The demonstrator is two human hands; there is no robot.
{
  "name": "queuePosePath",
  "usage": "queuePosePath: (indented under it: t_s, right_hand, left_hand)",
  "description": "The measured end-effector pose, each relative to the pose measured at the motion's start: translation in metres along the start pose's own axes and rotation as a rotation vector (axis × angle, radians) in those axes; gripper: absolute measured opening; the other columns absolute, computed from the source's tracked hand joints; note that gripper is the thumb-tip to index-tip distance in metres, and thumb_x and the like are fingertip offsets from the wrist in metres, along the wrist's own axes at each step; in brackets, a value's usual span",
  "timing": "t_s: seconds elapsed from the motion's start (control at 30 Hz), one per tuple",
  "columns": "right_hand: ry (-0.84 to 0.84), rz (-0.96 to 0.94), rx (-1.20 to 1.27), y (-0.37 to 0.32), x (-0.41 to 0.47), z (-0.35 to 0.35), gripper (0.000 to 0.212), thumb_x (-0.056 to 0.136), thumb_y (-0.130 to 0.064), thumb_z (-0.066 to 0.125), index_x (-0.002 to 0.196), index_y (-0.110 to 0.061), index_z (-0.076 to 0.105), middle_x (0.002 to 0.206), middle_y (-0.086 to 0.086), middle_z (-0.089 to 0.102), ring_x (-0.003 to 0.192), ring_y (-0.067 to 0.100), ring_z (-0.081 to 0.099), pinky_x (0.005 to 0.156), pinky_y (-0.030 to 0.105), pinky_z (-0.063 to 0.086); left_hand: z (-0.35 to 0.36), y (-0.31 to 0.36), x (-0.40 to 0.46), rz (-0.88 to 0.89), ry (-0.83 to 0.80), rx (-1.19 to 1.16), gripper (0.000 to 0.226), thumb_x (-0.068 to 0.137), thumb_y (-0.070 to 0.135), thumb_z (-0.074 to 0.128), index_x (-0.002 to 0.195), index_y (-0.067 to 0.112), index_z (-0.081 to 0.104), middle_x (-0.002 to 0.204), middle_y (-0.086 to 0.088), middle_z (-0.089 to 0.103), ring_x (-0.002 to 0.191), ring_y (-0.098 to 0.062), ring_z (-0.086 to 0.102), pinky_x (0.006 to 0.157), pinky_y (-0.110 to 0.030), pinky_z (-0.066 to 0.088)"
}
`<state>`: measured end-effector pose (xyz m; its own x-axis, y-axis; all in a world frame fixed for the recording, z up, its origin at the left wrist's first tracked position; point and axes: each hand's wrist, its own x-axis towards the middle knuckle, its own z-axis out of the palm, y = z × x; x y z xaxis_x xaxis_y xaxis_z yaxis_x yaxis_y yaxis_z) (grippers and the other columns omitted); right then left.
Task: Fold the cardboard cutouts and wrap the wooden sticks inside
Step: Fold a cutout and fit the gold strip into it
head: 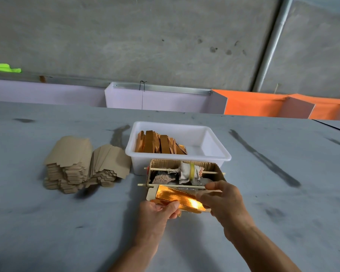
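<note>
Your left hand [159, 211] grips the near-left end of a gold-faced cardboard cutout [180, 199], thumb curled over its top edge; your right hand [222, 199] pinches the right end of the same piece, fingers bent round it; the cutout is partly folded into a long narrow shape, its shiny gold face up and its plain pale underside showing at the left corner; whether a wooden stick lies inside the fold, you cannot tell from here. Take the white plastic tub [214, 154] as your landmark; the cutout is held just in front of it, nearer to you, over the grey table [67, 222]; inside the tub, toward its left side, leans a row of finished gold-brown wrapped pieces [159, 144]; touching the tub's front wall sits a small open cardboard box [210, 165] holding a bundle of rags [188, 171] bound with a yellow band; two thin wooden sticks [161, 169] lie across the box's top, one at its far edge and one at its near edge, just behind your fingers; left of the tub, close beside it, stand two stacks of flat brown cardboard cutouts [77, 160], fanned and leaning together.
</note>
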<state>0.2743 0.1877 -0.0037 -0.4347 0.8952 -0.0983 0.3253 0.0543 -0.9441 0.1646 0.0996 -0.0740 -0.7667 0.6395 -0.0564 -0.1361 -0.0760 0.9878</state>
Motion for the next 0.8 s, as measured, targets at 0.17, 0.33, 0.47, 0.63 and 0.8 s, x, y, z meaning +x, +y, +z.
queuePosePath:
  t_s: [0.17,0.33,0.47,0.63,0.8]
  right_hand:
    - [0.008,-0.01,-0.004,0.0,-0.002,0.0,0.017,0.082,-0.01,0.07,0.085,-0.017,0.055,0.086,0.004,0.062,0.073,0.012,0.057,0.044,0.014,0.036]
    - [0.006,-0.024,-0.012,0.002,-0.002,-0.001,0.016,0.082,-0.01,0.07,0.086,-0.016,0.056,0.087,0.004,0.063,0.074,0.013,0.058,0.043,0.013,0.037]
    - [0.018,-0.063,-0.048,0.008,-0.003,0.001,0.014,0.083,-0.013,0.07,0.083,-0.018,0.057,0.081,0.001,0.063,0.072,0.014,0.06,0.047,0.013,0.04]
    - [0.033,-0.178,-0.116,0.02,-0.002,0.004,0.013,0.085,-0.013,0.067,0.079,-0.021,0.058,0.077,-0.005,0.066,0.071,0.007,0.063,0.047,0.01,0.042]
    - [0.066,-0.295,-0.125,0.029,-0.003,0.01,0.021,0.085,-0.005,0.065,0.077,-0.023,0.058,0.077,-0.001,0.069,0.071,0.004,0.064,0.051,0.008,0.046]
  left_hand:
    - [0.0,0.001,0.0,0.001,-0.001,0.001,0.008,0.077,0.009,0.073,0.071,0.013,0.07,0.065,-0.005,0.072,0.059,-0.016,0.069,0.057,-0.02,0.054]
    - [0.0,0.002,-0.001,-0.003,-0.007,-0.01,0.007,0.077,0.008,0.073,0.072,0.011,0.069,0.065,-0.007,0.072,0.059,-0.017,0.069,0.058,-0.022,0.055]
    - [0.0,0.003,-0.001,-0.019,-0.006,-0.043,0.005,0.077,0.004,0.073,0.073,0.005,0.069,0.065,-0.012,0.071,0.056,-0.018,0.067,0.055,-0.022,0.055]
    - [0.0,0.004,-0.003,-0.034,-0.013,-0.083,0.005,0.077,0.001,0.072,0.074,0.005,0.069,0.066,-0.014,0.071,0.056,-0.02,0.067,0.053,-0.023,0.054]
    - [-0.001,0.007,-0.004,-0.05,-0.015,-0.11,0.005,0.076,0.0,0.072,0.076,0.003,0.068,0.064,-0.013,0.071,0.054,-0.018,0.067,0.051,-0.021,0.053]
